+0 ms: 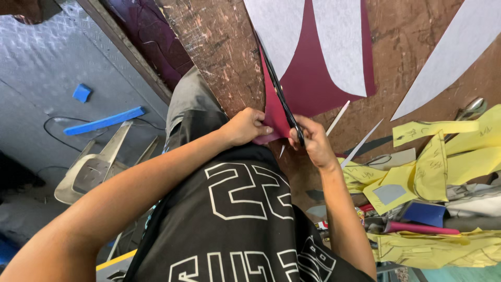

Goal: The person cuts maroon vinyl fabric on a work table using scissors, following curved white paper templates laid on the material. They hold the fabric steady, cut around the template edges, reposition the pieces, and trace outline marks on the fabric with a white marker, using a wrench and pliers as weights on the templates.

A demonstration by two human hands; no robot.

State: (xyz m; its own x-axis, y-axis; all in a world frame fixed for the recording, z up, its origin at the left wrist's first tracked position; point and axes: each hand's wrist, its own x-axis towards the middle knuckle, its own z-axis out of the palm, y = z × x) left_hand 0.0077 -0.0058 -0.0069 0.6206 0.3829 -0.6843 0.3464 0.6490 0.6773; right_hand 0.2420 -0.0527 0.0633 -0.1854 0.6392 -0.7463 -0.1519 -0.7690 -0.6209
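While the worn wooden table (219, 47) is bearing the maroon fabric (308, 78) at twelve o'clock, the left hand (245, 127) is pinching its near edge taut so the right hand (313, 140), gripping black scissors (282, 96), is cutting cleanly.

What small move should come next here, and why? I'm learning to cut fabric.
Probably close the scissors for another short snip: the right hand has the blades along the maroon fabric edge, while the left hand pinches the near corner taut.
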